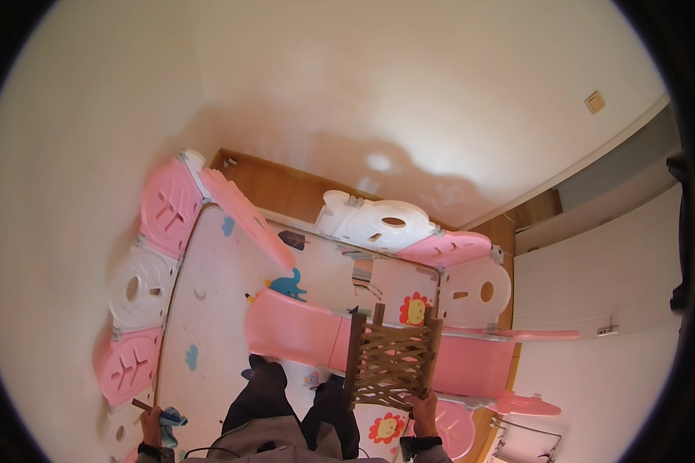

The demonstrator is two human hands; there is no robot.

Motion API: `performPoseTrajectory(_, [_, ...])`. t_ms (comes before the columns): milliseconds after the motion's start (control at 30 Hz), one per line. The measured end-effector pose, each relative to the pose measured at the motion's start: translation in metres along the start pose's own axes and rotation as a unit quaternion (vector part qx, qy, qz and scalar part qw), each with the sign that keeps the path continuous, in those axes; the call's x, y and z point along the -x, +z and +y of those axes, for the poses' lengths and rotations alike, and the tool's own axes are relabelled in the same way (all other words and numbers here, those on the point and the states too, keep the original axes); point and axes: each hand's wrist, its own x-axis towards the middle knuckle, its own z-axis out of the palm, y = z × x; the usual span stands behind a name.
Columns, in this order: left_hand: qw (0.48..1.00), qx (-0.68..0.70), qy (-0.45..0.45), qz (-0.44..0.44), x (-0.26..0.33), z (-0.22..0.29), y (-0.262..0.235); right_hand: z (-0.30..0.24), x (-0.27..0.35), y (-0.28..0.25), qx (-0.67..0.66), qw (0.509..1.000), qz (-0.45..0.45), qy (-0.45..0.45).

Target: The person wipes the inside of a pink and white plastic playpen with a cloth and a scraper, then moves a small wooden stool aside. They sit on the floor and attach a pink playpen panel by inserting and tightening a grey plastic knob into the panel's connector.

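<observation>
My right hand [423, 415] grips the near right corner of a brown wooden lattice fence [394, 355], its slats crossing between upright posts. The fence is held up in front of a pink slide [471, 363] and hides part of it. At the lower left, my left hand [151, 428] is closed on a light blue cloth [173, 423] that hangs out beside the fingers. A short brown stick [140, 404] sticks out at the top of the same hand; how it is held cannot be made out.
Pink and white plastic playpen panels [170, 204] run along the walls, with one pink panel [251, 220] swung inward. A pale play mat [208, 309] with animal prints covers the floor. Behind the far panels lies a strip of wooden floor [274, 185]. A white door [594, 301] stands at the right.
</observation>
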Motion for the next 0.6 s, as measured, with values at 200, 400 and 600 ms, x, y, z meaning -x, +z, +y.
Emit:
performPoseTrajectory(200, [0.983, 0.168, -0.002, -0.071, -0.066, 0.019, 0.001, -0.077, 0.048, 0.053, -0.123, 0.992, -0.005, -0.025])
performPoseTrajectory(400, [0.977, 0.167, 0.001, -0.133, -0.066, 0.101, 0.049, -0.141, 0.064, 0.08, -0.151, 0.986, -0.054, -0.045])
performPoseTrajectory(600, [0.982, 0.123, 0.047, -0.138, -0.049, 0.168, 0.086, -0.198, 0.04, 0.1, -0.159, 0.977, -0.093, -0.103])
